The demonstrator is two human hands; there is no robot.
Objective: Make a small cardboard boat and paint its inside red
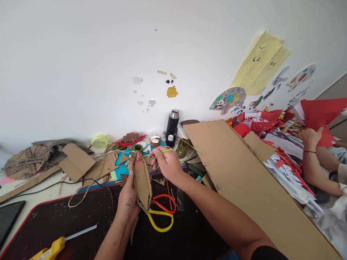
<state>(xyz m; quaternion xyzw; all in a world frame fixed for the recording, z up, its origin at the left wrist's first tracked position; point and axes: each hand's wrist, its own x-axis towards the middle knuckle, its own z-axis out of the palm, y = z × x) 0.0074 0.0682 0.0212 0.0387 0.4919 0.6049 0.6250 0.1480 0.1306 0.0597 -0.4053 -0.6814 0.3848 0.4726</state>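
Observation:
My left hand point(127, 202) is closed around the side of a boat-shaped cardboard piece point(142, 184) with raised corrugated edges. Its far pointed end carries a pink-red smear. In my right hand point(169, 165) is a thin paintbrush point(167, 150) with a green handle end, pinched between the fingers. The brush's other end points left toward the smeared tip; whether it touches cannot be made out. Just beyond that tip stands a green-stained jar point(136, 148), with a brown-stained jar point(155, 143) to its right. Scissors point(162, 229) with red and yellow handles lie below the cardboard piece.
A yellow glue gun point(55, 248) lies on the black mat at front left. Cardboard scraps point(76, 160) and a black cable clutter the left. A black thermos point(172, 128) stands near the wall. A large cardboard sheet point(233, 173) slants across the right. Beyond it, another person's hand point(310, 139) is near red paper.

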